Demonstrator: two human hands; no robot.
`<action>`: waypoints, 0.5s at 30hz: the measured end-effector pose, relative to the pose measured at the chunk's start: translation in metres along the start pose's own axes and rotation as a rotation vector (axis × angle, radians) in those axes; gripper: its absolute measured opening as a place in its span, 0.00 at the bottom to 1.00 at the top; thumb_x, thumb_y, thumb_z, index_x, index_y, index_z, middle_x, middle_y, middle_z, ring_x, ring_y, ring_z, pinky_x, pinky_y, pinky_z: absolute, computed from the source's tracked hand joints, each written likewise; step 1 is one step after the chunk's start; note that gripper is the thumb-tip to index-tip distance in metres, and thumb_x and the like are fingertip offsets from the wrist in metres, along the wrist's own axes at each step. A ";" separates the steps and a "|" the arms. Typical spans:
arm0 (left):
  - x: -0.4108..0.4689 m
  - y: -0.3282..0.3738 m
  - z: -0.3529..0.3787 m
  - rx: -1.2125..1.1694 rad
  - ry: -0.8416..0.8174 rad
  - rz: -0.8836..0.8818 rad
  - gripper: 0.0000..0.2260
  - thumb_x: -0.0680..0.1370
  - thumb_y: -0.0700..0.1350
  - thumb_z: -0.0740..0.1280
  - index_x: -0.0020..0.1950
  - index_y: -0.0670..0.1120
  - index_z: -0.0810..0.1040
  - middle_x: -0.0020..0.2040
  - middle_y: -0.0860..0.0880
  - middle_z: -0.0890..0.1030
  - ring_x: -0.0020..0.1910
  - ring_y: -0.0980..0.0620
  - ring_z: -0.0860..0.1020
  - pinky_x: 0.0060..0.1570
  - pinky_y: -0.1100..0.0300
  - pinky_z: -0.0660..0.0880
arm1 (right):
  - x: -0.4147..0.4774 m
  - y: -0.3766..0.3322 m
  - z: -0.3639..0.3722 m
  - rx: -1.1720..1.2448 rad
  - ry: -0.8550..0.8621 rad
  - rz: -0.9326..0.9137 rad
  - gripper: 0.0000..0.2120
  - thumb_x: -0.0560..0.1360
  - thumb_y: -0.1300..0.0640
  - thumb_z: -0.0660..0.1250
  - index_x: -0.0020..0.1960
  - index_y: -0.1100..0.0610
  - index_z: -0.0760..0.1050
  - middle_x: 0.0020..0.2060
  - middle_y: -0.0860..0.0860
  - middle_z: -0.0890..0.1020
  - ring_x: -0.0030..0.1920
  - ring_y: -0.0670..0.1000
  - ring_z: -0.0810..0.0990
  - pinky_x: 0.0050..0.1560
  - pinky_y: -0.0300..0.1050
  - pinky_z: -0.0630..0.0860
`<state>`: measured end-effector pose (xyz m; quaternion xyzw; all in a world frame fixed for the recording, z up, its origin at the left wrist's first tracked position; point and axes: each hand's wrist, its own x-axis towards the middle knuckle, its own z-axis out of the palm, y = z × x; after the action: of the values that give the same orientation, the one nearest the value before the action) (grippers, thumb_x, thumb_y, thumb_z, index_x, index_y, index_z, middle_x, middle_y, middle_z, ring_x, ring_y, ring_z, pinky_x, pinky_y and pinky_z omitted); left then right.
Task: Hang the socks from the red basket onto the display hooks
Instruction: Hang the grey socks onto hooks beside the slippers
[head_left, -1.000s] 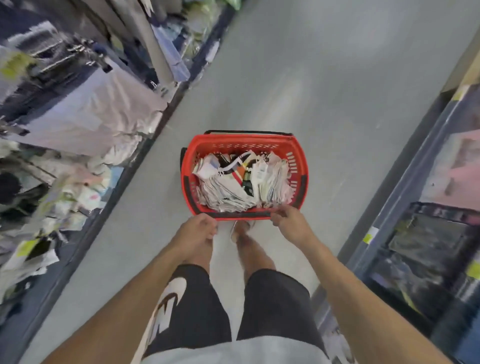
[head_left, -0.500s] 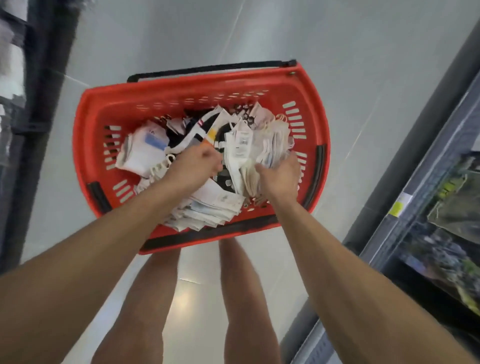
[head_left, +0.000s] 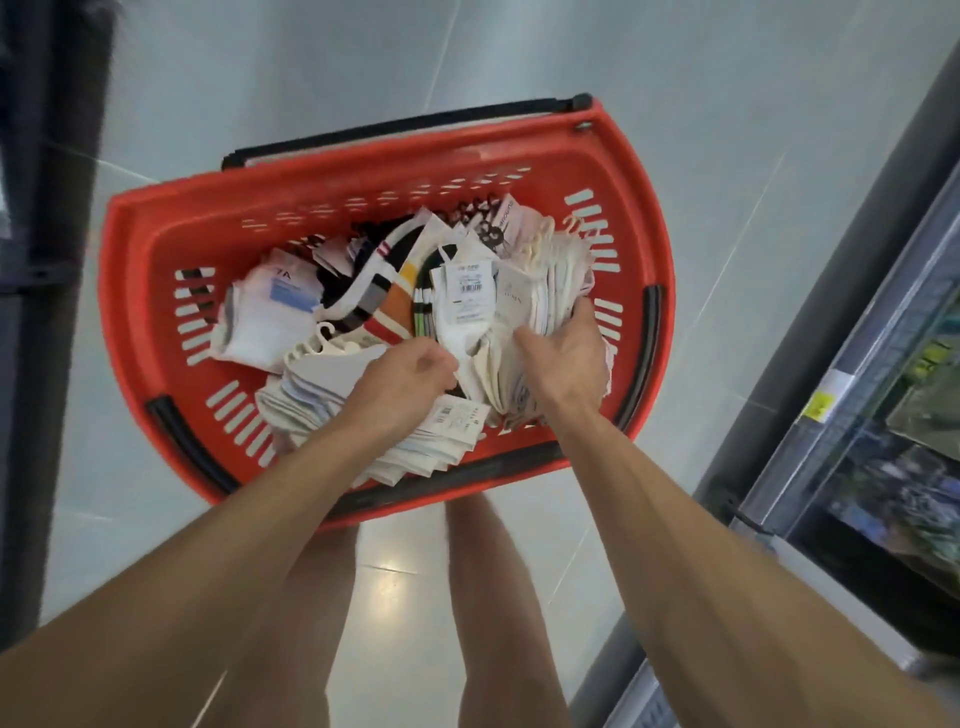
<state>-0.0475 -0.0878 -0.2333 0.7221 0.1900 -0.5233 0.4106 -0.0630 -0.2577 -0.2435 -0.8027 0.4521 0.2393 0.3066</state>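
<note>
A red basket (head_left: 156, 270) stands on the floor below me, filled with several packs of socks on white hangers. My right hand (head_left: 563, 361) grips a thick bundle of white socks (head_left: 540, 291) at the basket's right side, thumb on the near face and fingers round the far side. My left hand (head_left: 402, 376) is curled in the middle of the basket, over a stack of white socks (head_left: 322, 395); its fingertips touch the bundle's left edge. Striped socks (head_left: 384, 296) lie behind my hands. No display hooks are in view.
A shelf unit with a yellow price tag (head_left: 821, 405) runs along the right. A dark shelf base (head_left: 31, 260) lines the left edge. Grey tiled floor (head_left: 675, 104) lies between them. The basket's black handle (head_left: 405, 130) lies folded at its far rim. My bare legs (head_left: 498, 597) are below the basket.
A second ago both hands were at the basket's near rim. They then went into the socks. Since then, my right hand has closed round the white bundle, and my left hand has shifted right toward it.
</note>
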 end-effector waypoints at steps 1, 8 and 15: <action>-0.008 -0.002 -0.007 -0.013 0.018 -0.006 0.04 0.79 0.51 0.65 0.48 0.56 0.80 0.46 0.58 0.84 0.52 0.55 0.82 0.54 0.53 0.76 | -0.006 -0.001 -0.006 0.037 0.012 -0.006 0.23 0.68 0.47 0.68 0.61 0.49 0.68 0.53 0.46 0.80 0.54 0.54 0.80 0.59 0.61 0.76; -0.062 0.030 -0.039 -0.172 0.098 0.060 0.06 0.81 0.45 0.64 0.50 0.52 0.80 0.48 0.53 0.85 0.51 0.56 0.82 0.55 0.55 0.76 | -0.054 -0.018 -0.073 0.483 -0.096 -0.017 0.18 0.66 0.55 0.72 0.53 0.44 0.73 0.46 0.38 0.83 0.47 0.41 0.83 0.46 0.42 0.80; -0.158 0.094 -0.068 -0.447 0.099 0.185 0.12 0.80 0.57 0.65 0.60 0.54 0.80 0.57 0.55 0.83 0.60 0.54 0.79 0.64 0.53 0.73 | -0.133 -0.080 -0.149 0.627 -0.445 -0.332 0.28 0.63 0.55 0.72 0.62 0.55 0.76 0.56 0.53 0.84 0.55 0.54 0.83 0.45 0.43 0.80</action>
<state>-0.0005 -0.0650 -0.0443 0.6525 0.2543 -0.3924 0.5964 -0.0405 -0.2534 -0.0297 -0.6614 0.2901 0.2049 0.6606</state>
